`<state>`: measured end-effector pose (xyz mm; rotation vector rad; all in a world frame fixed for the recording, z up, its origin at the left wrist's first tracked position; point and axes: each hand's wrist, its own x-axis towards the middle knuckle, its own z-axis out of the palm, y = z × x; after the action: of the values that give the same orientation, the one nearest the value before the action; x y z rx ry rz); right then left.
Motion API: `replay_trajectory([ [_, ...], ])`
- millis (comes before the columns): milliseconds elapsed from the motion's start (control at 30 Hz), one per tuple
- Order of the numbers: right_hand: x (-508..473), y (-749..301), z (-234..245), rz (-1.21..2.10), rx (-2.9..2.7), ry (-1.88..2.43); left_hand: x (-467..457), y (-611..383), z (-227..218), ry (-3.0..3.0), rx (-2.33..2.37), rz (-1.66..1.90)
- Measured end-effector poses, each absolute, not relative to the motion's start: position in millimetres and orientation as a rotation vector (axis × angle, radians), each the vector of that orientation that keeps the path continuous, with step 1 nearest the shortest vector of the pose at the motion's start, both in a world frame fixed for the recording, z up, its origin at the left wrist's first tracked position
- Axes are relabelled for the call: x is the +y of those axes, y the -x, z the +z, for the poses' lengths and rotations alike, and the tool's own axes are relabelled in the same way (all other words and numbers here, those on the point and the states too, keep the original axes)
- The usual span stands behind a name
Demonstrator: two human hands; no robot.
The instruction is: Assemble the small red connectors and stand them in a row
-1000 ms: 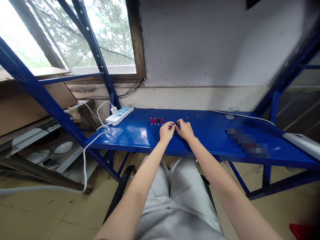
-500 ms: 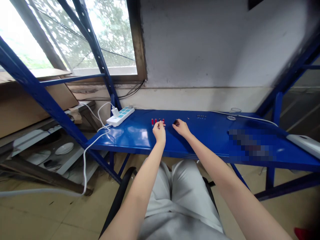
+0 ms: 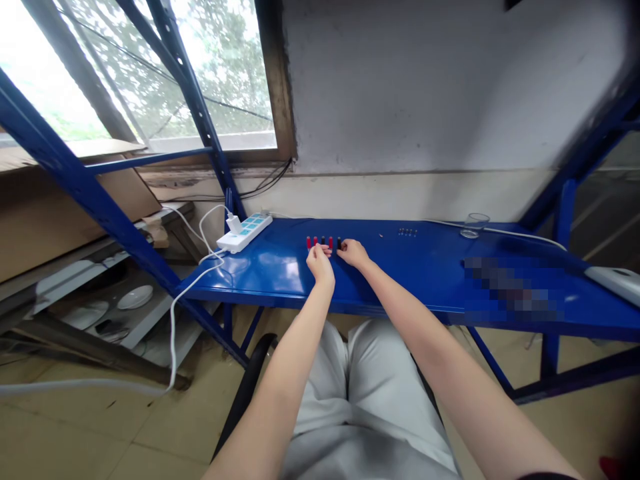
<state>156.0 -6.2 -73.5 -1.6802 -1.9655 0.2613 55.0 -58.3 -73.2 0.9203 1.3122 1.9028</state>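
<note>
On the blue table [image 3: 270, 263] stands a short row of small upright cylinders: red ones, among them a red cylinder [image 3: 309, 243], and a dark cylinder [image 3: 323, 240]. My left hand [image 3: 321, 263] is just in front of this row, its fingers curled together and hiding the lower parts; what lies in them is too small to make out. At the right end of the row, my right hand [image 3: 355, 254] pinches a small black cylinder [image 3: 339, 243], which is upright. Whether its base touches the table is hard to tell.
A white power strip [image 3: 245, 233] with a plugged-in cable lies at the left. Toward the back right are several tiny metal pieces [image 3: 407, 233] and a clear glass [image 3: 474, 225]. A blurred dark object [image 3: 510, 288] lies at the right. Blue posts frame both sides.
My right hand has moved left to the end of the row, bringing the black cylinder upright beside the red one. My left hand stays almost in place. The view has shifted slightly.
</note>
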Motion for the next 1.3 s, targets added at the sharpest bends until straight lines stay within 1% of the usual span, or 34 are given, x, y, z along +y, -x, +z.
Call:
replay_trajectory([
  [300, -4.3, -153.9, -76.1, 0.306, -1.932, 1.678, -61.5, -55.4, -68.9, -0.817, 1.261, 1.906],
  [567, -12.1, -161.3, -74.2, 0.270, -1.980, 1.655, -60.9, -56.1, -69.3, -0.799, 1.226, 1.907],
  [733, -31.3, -185.2, -77.8, 0.253, -1.918, 1.467, -60.9, -61.2, -72.8, -1.038, 1.219, 1.666],
  [900, -51.6, -202.9, -79.8, 0.455, -1.615, 1.375, -60.6, -68.1, -82.7, -1.628, 1.202, 1.271],
  [967, -55.9, -205.3, -79.1, 0.505, -1.526, 1.375, -60.9, -69.0, -85.5, -1.774, 1.212, 1.156],
  [1067, -58.6, -205.8, -78.2, 0.458, -1.536, 1.407, -60.8, -68.5, -86.8, -1.810, 1.242, 1.138],
  [1300, -61.9, -204.5, -77.3, 0.377, -1.801, 1.498, -59.1, -68.0, -87.1, -1.831, 1.264, 1.127],
])
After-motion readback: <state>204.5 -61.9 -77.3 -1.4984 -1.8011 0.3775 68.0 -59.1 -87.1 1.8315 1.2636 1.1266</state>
